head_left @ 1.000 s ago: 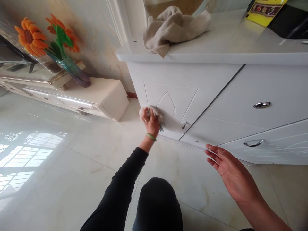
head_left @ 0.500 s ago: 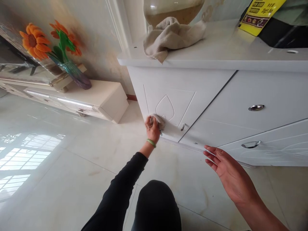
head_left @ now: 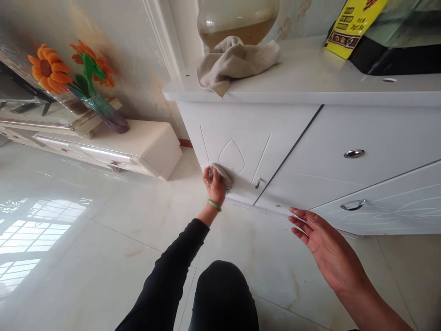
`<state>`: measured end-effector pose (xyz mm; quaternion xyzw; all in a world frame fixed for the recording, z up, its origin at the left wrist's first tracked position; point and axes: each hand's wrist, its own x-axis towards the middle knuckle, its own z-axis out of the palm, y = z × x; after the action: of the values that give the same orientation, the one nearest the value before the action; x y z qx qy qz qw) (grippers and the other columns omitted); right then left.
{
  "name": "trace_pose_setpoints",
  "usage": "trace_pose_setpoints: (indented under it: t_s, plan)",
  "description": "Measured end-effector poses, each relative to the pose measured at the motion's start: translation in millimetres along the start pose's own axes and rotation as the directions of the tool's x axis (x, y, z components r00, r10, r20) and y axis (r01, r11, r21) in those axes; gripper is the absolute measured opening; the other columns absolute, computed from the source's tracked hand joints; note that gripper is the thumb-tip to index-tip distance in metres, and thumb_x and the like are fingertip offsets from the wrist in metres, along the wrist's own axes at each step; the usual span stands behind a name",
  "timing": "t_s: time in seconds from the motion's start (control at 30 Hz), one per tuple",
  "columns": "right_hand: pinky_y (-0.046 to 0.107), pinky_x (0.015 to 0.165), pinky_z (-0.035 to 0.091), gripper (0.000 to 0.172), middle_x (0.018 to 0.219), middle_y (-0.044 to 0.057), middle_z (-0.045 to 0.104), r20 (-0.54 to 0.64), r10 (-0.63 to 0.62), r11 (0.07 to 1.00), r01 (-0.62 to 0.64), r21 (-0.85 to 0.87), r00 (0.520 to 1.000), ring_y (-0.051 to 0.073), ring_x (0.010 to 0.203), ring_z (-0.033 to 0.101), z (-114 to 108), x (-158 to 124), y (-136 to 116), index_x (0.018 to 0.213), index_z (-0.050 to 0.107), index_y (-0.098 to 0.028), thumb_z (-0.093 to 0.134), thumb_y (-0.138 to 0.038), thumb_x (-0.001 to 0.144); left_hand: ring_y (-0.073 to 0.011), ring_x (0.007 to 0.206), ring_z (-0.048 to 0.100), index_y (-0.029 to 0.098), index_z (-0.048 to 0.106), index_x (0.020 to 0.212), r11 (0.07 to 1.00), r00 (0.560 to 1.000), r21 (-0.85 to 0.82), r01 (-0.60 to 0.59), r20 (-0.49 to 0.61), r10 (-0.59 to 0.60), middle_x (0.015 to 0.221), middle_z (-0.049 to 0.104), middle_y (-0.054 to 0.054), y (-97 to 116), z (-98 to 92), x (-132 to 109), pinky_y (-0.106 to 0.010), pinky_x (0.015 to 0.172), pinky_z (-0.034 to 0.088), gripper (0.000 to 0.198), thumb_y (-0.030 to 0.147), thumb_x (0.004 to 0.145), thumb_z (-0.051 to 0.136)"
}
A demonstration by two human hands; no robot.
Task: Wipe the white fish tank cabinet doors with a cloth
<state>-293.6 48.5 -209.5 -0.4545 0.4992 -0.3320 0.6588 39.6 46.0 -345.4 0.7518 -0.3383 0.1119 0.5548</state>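
My left hand [head_left: 215, 186], with a green bangle and a ring, grips a bunched greyish cloth [head_left: 223, 174] against the lower part of a white cabinet door [head_left: 255, 122]. The door has a carved leaf outline, partly beside the cloth. Near the cabinet's bottom edge my right hand [head_left: 325, 246] hovers with its fingers stretched apart and nothing in them. A small metal door handle [head_left: 258, 183] lies between the two hands. A second beige cloth [head_left: 237, 64] is crumpled on the cabinet top [head_left: 303, 69], its corner hanging over the front edge.
Behind the beige cloth stands a glass vessel [head_left: 237, 27] with brownish liquid. A yellow packet [head_left: 351, 30] leans by a dark-based glass tank [head_left: 399, 50]. To the left, a vase [head_left: 110, 115] of orange flowers rests on a low cream cabinet [head_left: 151, 138]. Metal handles [head_left: 353, 154] stick out on the right.
The view has shifted slightly, so the cabinet top sits lower and further left. My left hand and its cloth stay at nearly the same spot on the door; my right hand hardly moves.
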Motion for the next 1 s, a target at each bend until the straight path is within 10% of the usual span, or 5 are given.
trace_pose_setpoints:
  t_s: [0.27,0.43,0.57,0.87,1.0]
  plan:
    - [0.041,0.094,0.066,0.060,0.144,0.004,0.080,-0.017,0.048,0.998,-0.047,0.036,0.999,0.034,0.133,0.073,-1,5,0,0.103,0.089,-0.037,0.094,-0.086,0.070,-0.0320,0.184,0.005,0.017,0.057,0.169,0.846,0.838,0.018,-0.532,-0.128,0.530,0.189,0.031,-0.012,95,-3.9,123,-0.061,0.151,0.012,0.064,0.049,0.118,0.034]
    - [0.043,0.093,0.067,0.055,0.141,0.005,0.081,-0.022,0.033,0.999,-0.032,0.037,0.999,0.035,0.132,0.073,-2,9,-2,0.101,0.087,-0.035,0.092,-0.083,0.074,-0.0433,0.183,0.004,0.004,0.071,0.147,0.960,0.961,0.092,-0.266,0.100,0.257,0.180,0.044,-0.030,26,20.3,52,-0.066,0.149,0.016,0.062,0.052,0.109,0.057]
    - [0.041,0.094,0.067,0.058,0.141,0.004,0.081,-0.001,0.047,0.998,-0.047,0.030,0.999,0.034,0.133,0.073,-1,7,-1,0.101,0.088,-0.036,0.093,-0.086,0.070,-0.0444,0.178,0.029,0.008,0.074,0.145,0.988,0.955,0.126,-0.085,0.295,0.045,0.172,0.054,-0.033,-36,21.4,-23,-0.071,0.142,0.032,0.048,0.030,0.105,0.058]
    - [0.040,0.093,0.066,0.056,0.139,0.002,0.082,-0.031,0.063,0.997,-0.061,0.050,0.998,0.033,0.131,0.073,-4,8,2,0.098,0.087,-0.037,0.096,-0.083,0.067,-0.0392,0.182,0.008,0.006,0.061,0.163,0.927,0.920,0.080,-0.368,0.179,0.350,0.183,0.040,-0.029,-4,28.7,21,-0.066,0.148,0.020,0.064,0.046,0.116,0.046]
    - [0.039,0.094,0.065,0.061,0.139,0.002,0.082,-0.022,0.087,0.994,-0.085,0.064,0.996,0.033,0.133,0.072,0,9,0,0.098,0.088,-0.037,0.097,-0.086,0.063,-0.0432,0.179,0.025,0.009,0.071,0.150,0.939,0.915,0.093,-0.331,0.276,0.295,0.173,0.054,-0.031,-15,31.8,-5,-0.070,0.145,0.028,0.054,0.044,0.113,0.055]
